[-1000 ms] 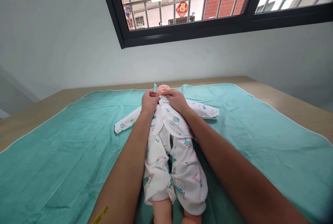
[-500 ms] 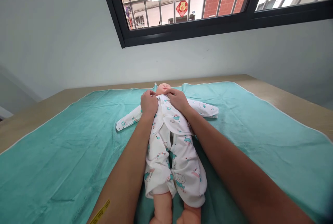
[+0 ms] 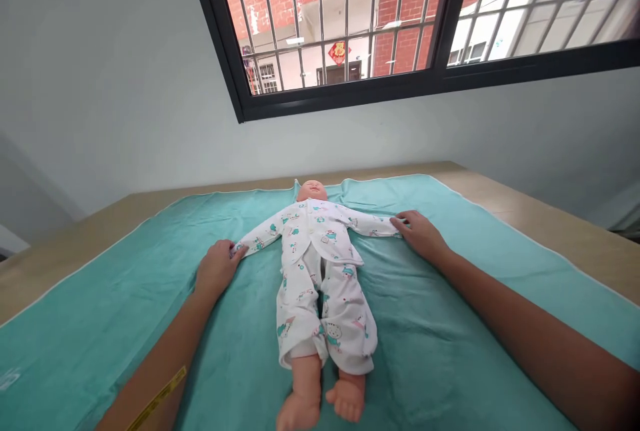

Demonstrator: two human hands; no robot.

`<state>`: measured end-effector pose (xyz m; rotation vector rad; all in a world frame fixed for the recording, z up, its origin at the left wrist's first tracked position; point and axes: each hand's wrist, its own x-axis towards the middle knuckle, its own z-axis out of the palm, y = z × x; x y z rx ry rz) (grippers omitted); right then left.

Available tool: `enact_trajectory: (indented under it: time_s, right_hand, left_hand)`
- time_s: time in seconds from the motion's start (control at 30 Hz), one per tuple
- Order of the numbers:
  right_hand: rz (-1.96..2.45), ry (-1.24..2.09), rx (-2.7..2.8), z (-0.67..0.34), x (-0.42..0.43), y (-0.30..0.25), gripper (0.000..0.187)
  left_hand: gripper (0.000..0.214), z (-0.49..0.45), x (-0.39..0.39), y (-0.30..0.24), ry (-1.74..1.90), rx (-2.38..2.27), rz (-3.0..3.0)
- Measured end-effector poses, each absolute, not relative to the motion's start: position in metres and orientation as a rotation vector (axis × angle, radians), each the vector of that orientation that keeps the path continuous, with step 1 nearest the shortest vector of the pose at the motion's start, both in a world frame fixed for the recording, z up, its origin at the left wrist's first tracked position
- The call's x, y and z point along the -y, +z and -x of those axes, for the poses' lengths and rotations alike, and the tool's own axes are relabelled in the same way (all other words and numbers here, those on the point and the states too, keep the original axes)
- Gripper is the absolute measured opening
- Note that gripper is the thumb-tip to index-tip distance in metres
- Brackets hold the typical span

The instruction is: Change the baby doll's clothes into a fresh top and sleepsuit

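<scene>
A baby doll (image 3: 313, 191) lies on its back, feet toward me, dressed in a white printed jacket (image 3: 320, 234) and matching trousers (image 3: 326, 311). The jacket is fastened down the upper front and parts lower down. Its sleeves stretch out to both sides. My left hand (image 3: 220, 264) is closed on the end of the left-side sleeve (image 3: 260, 236), thumb and fingers pinching the cuff. On the other side, my right hand (image 3: 417, 231) grips the end of the right-side sleeve (image 3: 373, 224). No doll hands show past the cuffs; its bare feet (image 3: 346, 399) stick out below the trousers.
A green cloth (image 3: 150, 284) covers most of the wooden table (image 3: 500, 204) under the doll. Behind the table's far edge rises a pale wall (image 3: 320, 144) with a dark-framed, barred window (image 3: 340, 87). A yellow strip (image 3: 157, 397) is on my left forearm.
Both hands have moved from the jacket's collar outward to the sleeve ends, left hand leftward, right hand rightward. The view has tilted up slightly, and the jacket front is now uncovered.
</scene>
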<state>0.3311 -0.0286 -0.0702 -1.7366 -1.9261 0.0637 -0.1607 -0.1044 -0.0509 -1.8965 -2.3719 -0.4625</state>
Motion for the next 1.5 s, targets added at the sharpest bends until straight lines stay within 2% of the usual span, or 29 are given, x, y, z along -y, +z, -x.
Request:
enact_trajectory:
  time_s: [0.17, 0.33, 0.5, 0.67, 0.77, 0.87, 0.97, 1.03, 1.17, 1.33, 1.43, 1.5]
  right_hand:
    - [1.938, 0.193, 1.859, -0.326, 0.032, -0.061, 0.047]
    - [1.931, 0.17, 1.814, -0.325, 0.03, -0.063, 0.029]
    - [1.785, -0.011, 1.818, -0.331, 0.027, -0.065, 0.012]
    - [1.821, -0.084, 1.787, -0.35, 0.024, -0.064, 0.009]
    - [1.725, -0.14, 1.842, -0.341, 0.031, -0.056, 0.009]
    - [1.513, -0.128, 1.887, -0.309, 0.059, -0.036, 0.016]
    - [1.26, 0.201, 2.195, -0.268, 0.121, -0.017, 0.03]
    - [1.065, 0.319, 2.395, -0.244, 0.174, -0.013, 0.026]
    - [0.901, 0.236, 2.544, -0.218, 0.255, -0.026, 0.008]
    - [1.015, 0.013, 2.486, -0.212, 0.274, -0.039, 0.024]
    - [1.114, 0.012, 2.432, -0.21, 0.272, -0.033, 0.02]
    - [1.18, 0.143, 2.335, -0.209, 0.273, -0.028, 0.014]
  left_hand:
    - [0.042, 0.149, 0.108, -0.041, -0.249, 2.351, 1.841]
    - [0.037, 0.153, 0.111, -0.037, -0.046, 2.419, 1.838]
    - [0.036, 0.156, 0.117, -0.033, -0.167, 2.416, 1.73]
    - [0.029, 0.172, 0.117, -0.034, -0.186, 2.603, 1.583]
    - [0.024, 0.173, 0.113, -0.035, -0.29, 2.509, 1.58]
    - [0.019, 0.152, 0.119, -0.027, -0.6, 2.311, 1.687]
    - [0.014, 0.111, 0.156, -0.015, -0.956, 2.228, 2.046]
    - [0.015, 0.08, 0.198, -0.01, -1.085, 2.149, 2.313]
    - [0.015, 0.037, 0.28, -0.014, -0.954, 1.989, 2.65]
    - [0.024, 0.032, 0.303, -0.037, -0.869, 2.04, 2.524]
    - [0.026, 0.031, 0.305, -0.043, -0.864, 2.043, 2.405]
    - [0.027, 0.021, 0.314, -0.04, -0.889, 1.931, 2.388]
